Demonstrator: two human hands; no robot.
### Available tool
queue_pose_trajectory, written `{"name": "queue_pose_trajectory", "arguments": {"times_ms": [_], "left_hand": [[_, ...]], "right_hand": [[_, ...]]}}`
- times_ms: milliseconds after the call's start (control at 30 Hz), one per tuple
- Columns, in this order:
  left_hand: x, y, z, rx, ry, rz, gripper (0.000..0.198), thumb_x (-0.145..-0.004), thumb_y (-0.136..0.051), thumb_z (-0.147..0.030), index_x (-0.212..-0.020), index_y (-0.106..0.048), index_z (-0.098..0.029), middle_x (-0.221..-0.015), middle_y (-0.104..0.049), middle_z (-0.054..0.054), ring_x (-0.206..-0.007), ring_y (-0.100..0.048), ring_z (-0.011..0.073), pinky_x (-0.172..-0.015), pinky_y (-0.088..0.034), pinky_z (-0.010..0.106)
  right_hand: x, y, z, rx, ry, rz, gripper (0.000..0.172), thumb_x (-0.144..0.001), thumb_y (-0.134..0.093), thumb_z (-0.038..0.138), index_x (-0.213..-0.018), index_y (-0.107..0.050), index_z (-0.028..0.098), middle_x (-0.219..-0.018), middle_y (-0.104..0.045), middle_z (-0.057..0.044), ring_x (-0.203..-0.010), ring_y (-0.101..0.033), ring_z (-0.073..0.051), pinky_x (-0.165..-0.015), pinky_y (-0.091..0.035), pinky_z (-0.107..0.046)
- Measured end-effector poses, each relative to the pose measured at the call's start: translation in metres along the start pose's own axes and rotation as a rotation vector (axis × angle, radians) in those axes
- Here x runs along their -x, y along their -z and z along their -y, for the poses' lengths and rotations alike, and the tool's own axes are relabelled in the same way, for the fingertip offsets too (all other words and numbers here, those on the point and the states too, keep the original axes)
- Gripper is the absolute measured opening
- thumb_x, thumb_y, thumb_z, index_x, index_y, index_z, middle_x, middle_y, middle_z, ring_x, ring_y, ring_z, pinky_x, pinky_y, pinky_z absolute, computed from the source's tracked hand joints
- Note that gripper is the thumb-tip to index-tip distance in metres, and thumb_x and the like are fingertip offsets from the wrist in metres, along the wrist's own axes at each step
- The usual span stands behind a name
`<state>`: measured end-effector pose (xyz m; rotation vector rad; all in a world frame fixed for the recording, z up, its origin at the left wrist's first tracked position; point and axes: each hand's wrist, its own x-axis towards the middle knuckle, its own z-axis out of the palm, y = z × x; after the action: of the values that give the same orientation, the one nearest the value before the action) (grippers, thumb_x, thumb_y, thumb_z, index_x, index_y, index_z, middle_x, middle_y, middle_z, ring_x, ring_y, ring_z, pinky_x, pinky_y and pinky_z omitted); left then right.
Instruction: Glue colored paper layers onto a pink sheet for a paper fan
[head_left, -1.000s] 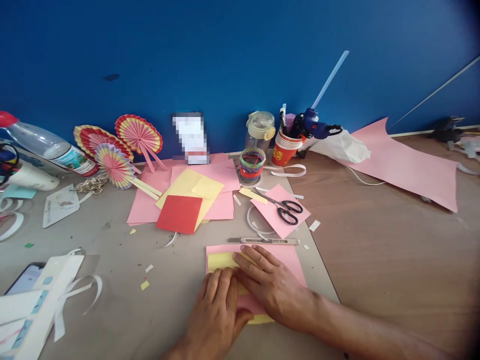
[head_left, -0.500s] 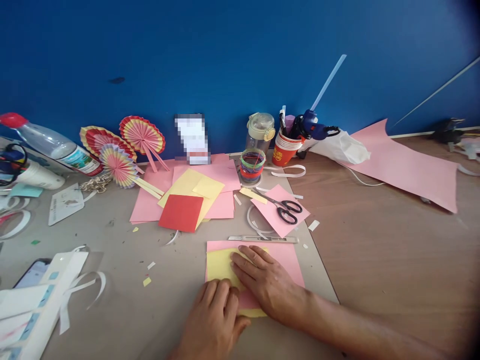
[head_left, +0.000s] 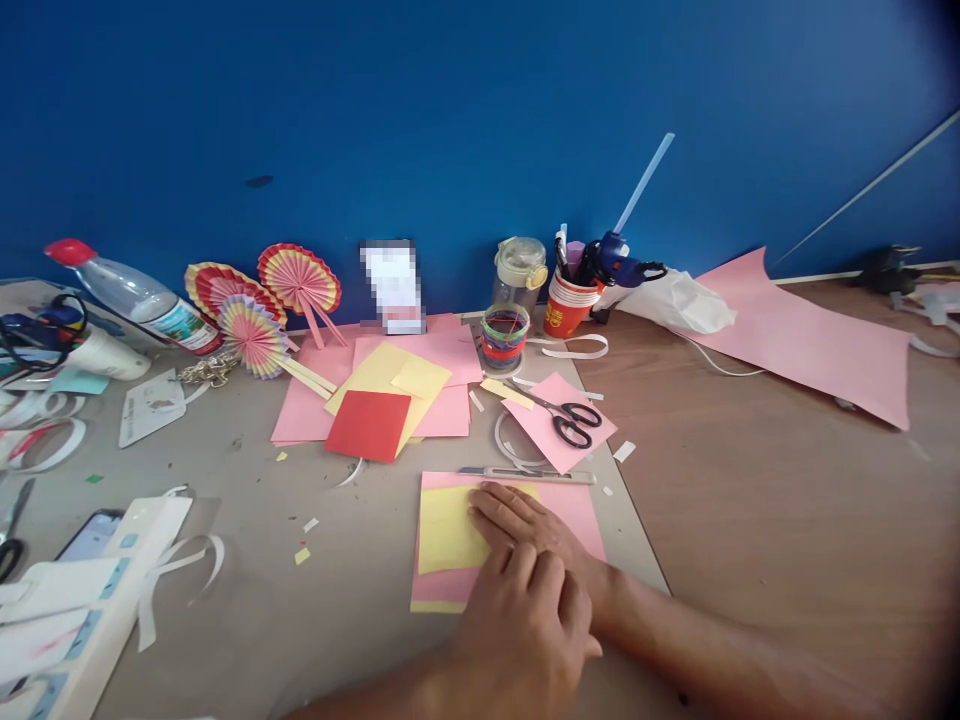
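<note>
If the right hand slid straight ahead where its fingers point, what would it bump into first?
Likely the red paper square, just past the yellow sheet that the right hand lies on.

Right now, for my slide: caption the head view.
Right hand presses yellow paper on pink sheet, left hand overlapping.

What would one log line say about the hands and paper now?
right hand: flat on yellow sheet | left hand: overlaps right hand | yellow sheet: on pink sheet | cutter: at pink sheet's far edge
</note>
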<state>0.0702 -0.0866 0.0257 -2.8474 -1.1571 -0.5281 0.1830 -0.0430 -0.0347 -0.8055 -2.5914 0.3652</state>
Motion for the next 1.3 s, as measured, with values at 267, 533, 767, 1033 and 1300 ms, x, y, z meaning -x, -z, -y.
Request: {"name": "queue_pose_trajectory", "arguments": {"times_ms": [267, 533, 767, 1033, 1300], "left_hand": [[0.030, 0.015, 0.048, 0.286, -0.075, 0.029, 0.012, -0.090, -0.051, -0.026, -0.092, -0.055, -0.015, -0.084, -0.058, 0.005, -0.080, -0.053, 0.0181, -0.079, -0.049, 0.037], [0.103, 0.022, 0.125, 0.072, 0.169, -0.286, 0.027, -0.082, -0.054, -0.003, -0.105, -0.056, -0.016, -0.093, -0.057, 0.008, -0.091, -0.055, 0.0203, -0.082, -0.050, 0.039], [0.091, -0.002, 0.095, 0.100, 0.121, -0.015, 0.019, -0.088, -0.049, -0.011, -0.105, -0.058, -0.012, -0.103, -0.060, 0.012, -0.098, -0.053, 0.0218, -0.085, -0.049, 0.037], [0.095, -0.008, 0.090, 0.081, 0.185, 0.033, 0.023, -0.091, -0.047, -0.018, -0.111, -0.058, -0.015, -0.108, -0.057, 0.012, -0.099, -0.053, 0.0218, -0.085, -0.049, 0.037], [0.095, -0.008, 0.088, 0.114, 0.082, 0.094, 0.022, -0.089, -0.045, -0.008, -0.105, -0.059, -0.016, -0.094, -0.058, 0.008, -0.089, -0.054, 0.0189, -0.080, -0.050, 0.034]], "right_hand": [[0.001, -0.008, 0.004, -0.007, -0.036, -0.064, 0.035, -0.089, -0.046, 0.022, -0.118, -0.058, 0.009, -0.126, -0.058, -0.015, -0.125, -0.046, -0.027, -0.105, -0.044, -0.043], [-0.001, -0.003, 0.007, 0.050, -0.022, -0.020, 0.041, -0.083, -0.042, 0.006, -0.122, -0.054, 0.005, -0.127, -0.056, -0.018, -0.125, -0.045, -0.028, -0.105, -0.043, -0.044], [-0.004, -0.003, 0.009, 0.033, -0.064, -0.015, 0.040, -0.080, -0.041, 0.002, -0.116, -0.056, 0.008, -0.124, -0.057, -0.018, -0.126, -0.044, -0.027, -0.105, -0.044, -0.044], [-0.005, -0.005, 0.009, 0.092, -0.091, -0.040, 0.043, -0.080, -0.041, 0.004, -0.120, -0.055, 0.003, -0.128, -0.055, -0.020, -0.127, -0.045, -0.030, -0.105, -0.044, -0.045], [-0.007, -0.005, 0.010, 0.068, -0.110, -0.002, 0.048, -0.078, -0.041, 0.003, -0.125, -0.052, 0.003, -0.130, -0.054, -0.022, -0.131, -0.040, -0.029, -0.107, -0.042, -0.048]]}}
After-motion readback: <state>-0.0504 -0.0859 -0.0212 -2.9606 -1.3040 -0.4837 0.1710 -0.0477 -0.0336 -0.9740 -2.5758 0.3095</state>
